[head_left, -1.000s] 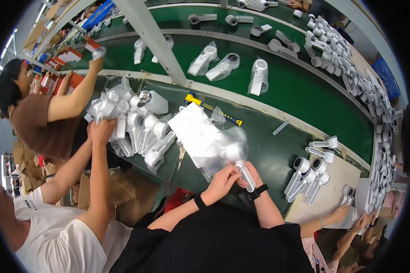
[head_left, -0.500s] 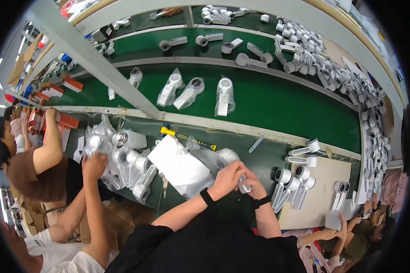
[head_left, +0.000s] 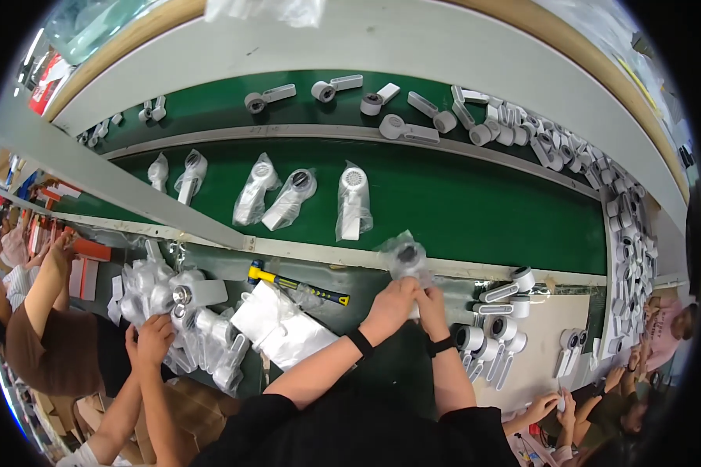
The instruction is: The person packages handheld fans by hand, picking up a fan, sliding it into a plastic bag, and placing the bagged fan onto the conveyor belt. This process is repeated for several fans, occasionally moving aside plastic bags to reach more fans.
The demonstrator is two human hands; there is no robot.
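Observation:
A white handheld fan [head_left: 407, 255] in a clear plastic bag stands out beyond my two hands, its round head pointing to the green belt. My left hand [head_left: 391, 308] is closed around the bagged handle. Close against it, my right hand [head_left: 431, 306] pinches the same handle; the fingers hide most of it. Left of my hands lies a stack of clear plastic bags [head_left: 282, 325]. Behind the stack rests a hammer [head_left: 302, 289] with a yellow and black handle.
Several bagged fans [head_left: 353, 198] lie on the green conveyor belt [head_left: 459, 210]. Unbagged fans [head_left: 491, 335] sit on a beige board at right; bagged ones [head_left: 187, 311] are heaped at left. A slanted white post [head_left: 125, 179] crosses the left side. Co-workers' hands [head_left: 154, 342] are nearby.
My hands have moved the fan away from me, toward the belt edge. Its head now points forward, and the handle end that showed below my fingers is covered. The view has shifted.

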